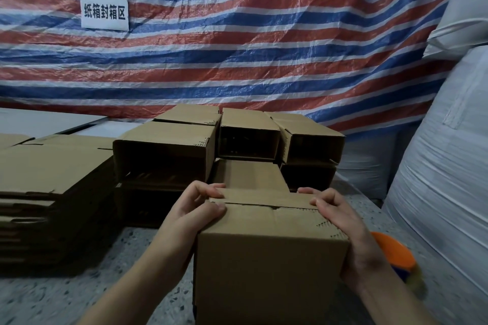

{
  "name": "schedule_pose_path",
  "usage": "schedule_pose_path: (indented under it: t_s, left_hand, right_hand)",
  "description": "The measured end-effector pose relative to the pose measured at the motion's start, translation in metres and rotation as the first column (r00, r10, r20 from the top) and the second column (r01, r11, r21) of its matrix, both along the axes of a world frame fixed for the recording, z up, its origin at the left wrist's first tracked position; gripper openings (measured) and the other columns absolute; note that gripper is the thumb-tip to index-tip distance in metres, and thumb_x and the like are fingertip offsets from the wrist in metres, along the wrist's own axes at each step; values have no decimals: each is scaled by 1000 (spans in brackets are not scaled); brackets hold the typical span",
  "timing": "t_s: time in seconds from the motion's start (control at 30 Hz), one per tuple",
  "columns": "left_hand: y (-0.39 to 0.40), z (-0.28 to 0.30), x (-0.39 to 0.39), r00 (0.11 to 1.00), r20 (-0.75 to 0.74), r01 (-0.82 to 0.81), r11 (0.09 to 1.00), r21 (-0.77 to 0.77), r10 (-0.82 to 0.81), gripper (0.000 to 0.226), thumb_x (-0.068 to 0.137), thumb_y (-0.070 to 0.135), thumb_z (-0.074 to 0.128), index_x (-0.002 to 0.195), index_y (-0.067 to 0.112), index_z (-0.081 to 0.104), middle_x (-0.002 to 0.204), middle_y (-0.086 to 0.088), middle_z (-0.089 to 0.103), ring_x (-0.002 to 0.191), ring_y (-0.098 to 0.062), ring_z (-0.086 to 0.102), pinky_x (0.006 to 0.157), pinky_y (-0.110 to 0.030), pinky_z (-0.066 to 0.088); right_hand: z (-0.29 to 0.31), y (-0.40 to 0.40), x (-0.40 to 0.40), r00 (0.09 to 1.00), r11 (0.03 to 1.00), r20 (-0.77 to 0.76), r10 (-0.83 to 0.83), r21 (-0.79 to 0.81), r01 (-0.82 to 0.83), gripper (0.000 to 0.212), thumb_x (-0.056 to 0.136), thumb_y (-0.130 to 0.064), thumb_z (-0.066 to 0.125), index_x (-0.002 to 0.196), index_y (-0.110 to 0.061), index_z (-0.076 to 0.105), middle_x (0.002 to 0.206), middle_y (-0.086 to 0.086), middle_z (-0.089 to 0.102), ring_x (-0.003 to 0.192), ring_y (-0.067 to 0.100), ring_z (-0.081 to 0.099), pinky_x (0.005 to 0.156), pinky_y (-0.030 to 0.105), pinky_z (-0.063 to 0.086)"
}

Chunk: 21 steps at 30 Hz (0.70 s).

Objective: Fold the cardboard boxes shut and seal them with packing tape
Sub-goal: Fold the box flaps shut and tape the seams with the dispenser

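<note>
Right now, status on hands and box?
Left hand and right hand gripping cardboard box, flaps folded, untaped. Orange tape dispenser behind right wrist. Nothing blocking.

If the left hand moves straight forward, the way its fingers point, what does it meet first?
Probably the folded flaps of the box that the left hand grips; beyond them lie open boxes, though depth is unclear.

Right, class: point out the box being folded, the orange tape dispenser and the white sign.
box being folded (269, 253), head view, its near face.
orange tape dispenser (390, 248), head view, its orange top.
white sign (104, 11), head view, middle of its printed face.
</note>
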<state>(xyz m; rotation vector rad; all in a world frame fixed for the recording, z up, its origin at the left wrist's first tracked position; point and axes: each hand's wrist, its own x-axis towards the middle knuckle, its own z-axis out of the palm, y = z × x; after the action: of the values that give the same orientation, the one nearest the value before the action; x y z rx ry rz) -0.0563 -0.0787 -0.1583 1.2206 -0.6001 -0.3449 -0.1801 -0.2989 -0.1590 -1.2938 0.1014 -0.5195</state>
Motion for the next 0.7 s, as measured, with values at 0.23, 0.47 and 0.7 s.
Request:
schedule_pose_path:
  t_s: [0.23,0.47,0.7]
  left_hand:
    - [-1,0,-2,1000,-3,-8,1000,9,8,17,65,30,69,80,24,65,105,17,69,93,-21,67,68,-30,50]
    - [-1,-1,0,999,-31,-9,1000,22,10,19,64,31,70,81,24,65,106,15,70,88,-21,67,63,-29,51]
    - [0,-4,3,999,-3,-32,999,43,32,24,62,34,74,83,24,66,108,15,68,95,-24,66,71,-35,51]
  right_hand:
    - [1,1,0,1000,1000,-9,-1,17,2,11,79,-25,62,73,-19,67,117,5,71,102,31,68,75,39,59]
    - [1,1,1,1000,1000,-16,-2,7,2,11,81,-25,61,74,-19,67,113,4,72,100,28,69,75,35,60]
    - [1,0,1,999,1000,-32,-4,-3,4,10,80,-25,62,75,-18,66,114,5,71,103,33,67,77,38,60]
